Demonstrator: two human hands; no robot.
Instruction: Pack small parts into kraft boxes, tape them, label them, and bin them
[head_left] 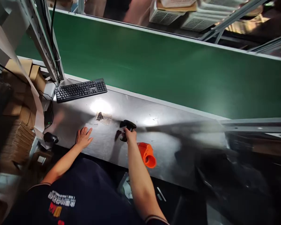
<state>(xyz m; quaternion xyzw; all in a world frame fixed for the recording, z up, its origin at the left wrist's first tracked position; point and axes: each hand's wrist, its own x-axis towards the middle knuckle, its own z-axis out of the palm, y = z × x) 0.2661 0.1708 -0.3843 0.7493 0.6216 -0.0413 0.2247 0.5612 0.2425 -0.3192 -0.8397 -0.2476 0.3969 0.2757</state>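
My right hand [131, 137] grips a black handheld barcode scanner [128, 125] above the metal worktop. Flat on the worktop, fingers spread, lies my left hand [83, 138]. Just beyond its fingertips is a whitish label or bag [91, 125] with faint print. A small clear plastic bag [105, 118] with a dark piece [99, 116] inside or on it lies farther back, between the two hands. An orange tape dispenser [148, 154] stands beside my right forearm, which partly covers it.
A black keyboard [81, 90] lies at the back left, near a metal post [41, 40]. A black mouse [51, 137] sits at the left edge. Behind the worktop [164, 131] runs a green conveyor belt [154, 62]. Stacked cardboard [22, 140] stands left; white crates [166, 17] are beyond the belt.
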